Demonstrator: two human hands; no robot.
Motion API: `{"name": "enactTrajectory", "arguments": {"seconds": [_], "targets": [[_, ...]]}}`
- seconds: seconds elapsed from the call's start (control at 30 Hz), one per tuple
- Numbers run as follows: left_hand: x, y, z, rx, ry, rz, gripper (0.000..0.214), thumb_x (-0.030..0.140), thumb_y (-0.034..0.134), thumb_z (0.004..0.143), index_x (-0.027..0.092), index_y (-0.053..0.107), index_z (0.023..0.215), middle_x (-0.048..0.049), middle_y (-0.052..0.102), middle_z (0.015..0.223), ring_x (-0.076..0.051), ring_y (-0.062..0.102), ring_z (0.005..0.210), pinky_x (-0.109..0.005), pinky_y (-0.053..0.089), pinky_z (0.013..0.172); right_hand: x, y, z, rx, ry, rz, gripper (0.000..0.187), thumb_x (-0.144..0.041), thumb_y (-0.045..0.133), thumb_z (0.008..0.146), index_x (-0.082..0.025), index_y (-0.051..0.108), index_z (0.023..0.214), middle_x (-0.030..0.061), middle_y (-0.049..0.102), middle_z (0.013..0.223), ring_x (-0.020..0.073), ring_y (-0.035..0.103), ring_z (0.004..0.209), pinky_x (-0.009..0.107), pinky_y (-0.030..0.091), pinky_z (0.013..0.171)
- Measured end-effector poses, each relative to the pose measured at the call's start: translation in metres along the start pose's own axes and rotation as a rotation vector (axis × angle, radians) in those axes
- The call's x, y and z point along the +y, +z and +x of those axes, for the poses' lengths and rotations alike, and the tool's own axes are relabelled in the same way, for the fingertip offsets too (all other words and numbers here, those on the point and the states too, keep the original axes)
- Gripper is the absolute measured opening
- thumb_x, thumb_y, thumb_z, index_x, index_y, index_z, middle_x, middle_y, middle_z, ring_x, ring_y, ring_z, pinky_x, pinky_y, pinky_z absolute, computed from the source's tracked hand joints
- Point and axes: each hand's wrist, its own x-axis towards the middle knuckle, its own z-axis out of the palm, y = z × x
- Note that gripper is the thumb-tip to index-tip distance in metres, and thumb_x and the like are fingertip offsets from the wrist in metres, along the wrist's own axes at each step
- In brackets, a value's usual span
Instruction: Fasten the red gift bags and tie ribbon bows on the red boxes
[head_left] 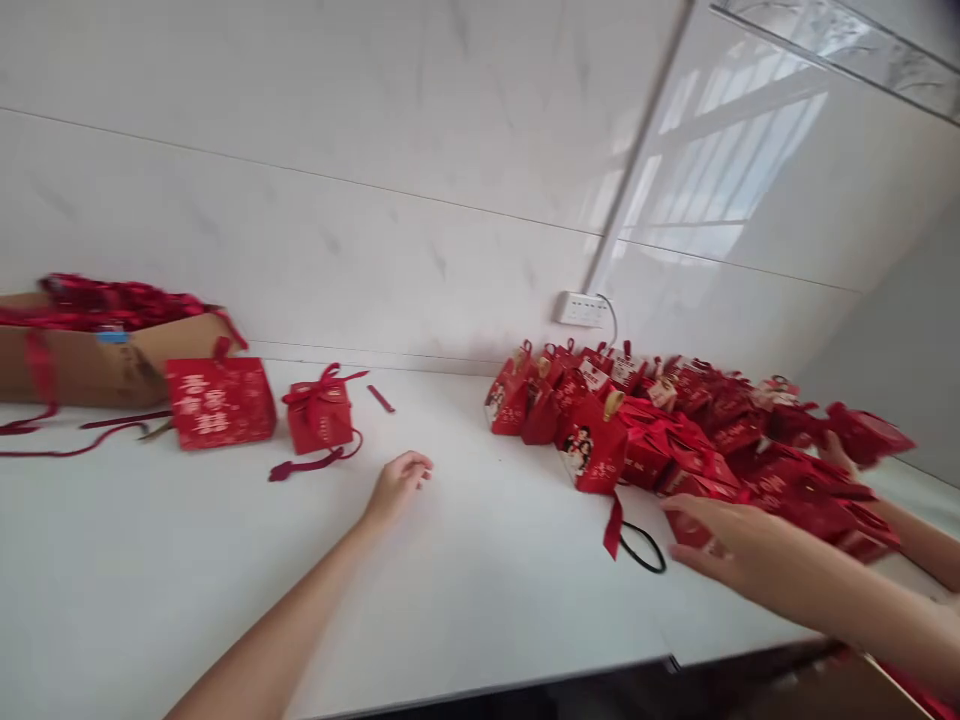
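Note:
My left hand (401, 482) hovers over or rests on the white tabletop, its fingers loosely bent, a little apart, with nothing seen in them. Close to it is a small red gift box (320, 415) tied with a ribbon bow, and a larger red box (220, 402) with white lettering stands farther left. On the right, my right hand (716, 540) is at the near edge of a crowd of red gift boxes (649, 445). Its thumb and fingers are spread, with a red box behind the gap; contact cannot be made out. A red box with a printed couple (592, 443) stands nearby.
A cardboard carton (90, 370) heaped with red ribbon sits at the left. Another person's hand (838, 455) holds a red bag-like box (870, 435) at far right. A black loop (643, 548) lies near the table's front edge. A power strip (583, 310) hangs on the wall.

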Motion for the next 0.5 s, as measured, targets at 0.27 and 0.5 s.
{"name": "enactTrajectory", "arguments": {"seconds": [0.27,0.5], "targets": [[-0.013,-0.024,0.003,0.527,0.239,0.175,0.039,0.018,0.049,0.076,0.018,0.047,0.116,-0.0158,0.046,0.129,-0.028,0.038,0.127,-0.048,0.030,0.103,-0.180,0.162,0.024,-0.557,-0.277,0.696,0.029,-0.041,0.051,0.077,-0.021,0.065,0.093,0.0068,0.068,0.099,0.0206,0.065,0.083,0.032,0.051,0.072],[-0.025,-0.052,0.028,0.985,0.053,0.538,0.076,0.028,0.068,0.068,0.019,0.027,0.131,-0.0237,0.030,0.141,-0.038,0.026,0.133,-0.056,0.027,0.099,-0.201,0.240,0.013,-0.481,-0.062,0.890,0.030,-0.041,0.043,0.077,-0.018,0.061,0.080,0.0067,0.065,0.073,0.0219,0.063,0.068,0.033,0.050,0.063]]}}
